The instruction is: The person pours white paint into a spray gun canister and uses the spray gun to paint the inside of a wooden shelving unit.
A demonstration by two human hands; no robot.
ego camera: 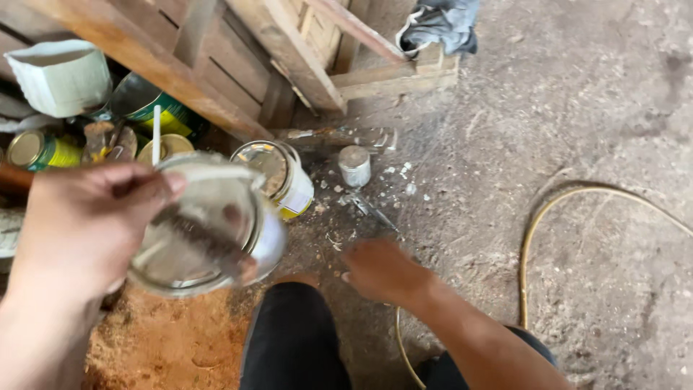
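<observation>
The left hand [79,224] is closed around a clear glass jar [206,227], thumb along its far rim and fingers showing through the glass on the near side; the jar is tipped with its mouth toward the camera, held in the air above a patch of orange sawdust [170,339] on the floor. The right hand [382,271] hangs low over the dirt floor [577,108], fingers loosely curled and holding nothing, just right of a black-clad knee [292,332].

Just beyond the jar a white-labelled tin [281,177] lies tilted, and a small silver can [354,166] stands upright a little to its right, with white crumbs around it. To the far left, green and yellow tins [43,150] and a white tub [61,76] crowd under the edge of a wooden pallet [238,58], leaving little room there. A grey cloth [440,25] lies on the pallet's far corner. To the right the floor is open, crossed only by a curving yellow hose [530,238].
</observation>
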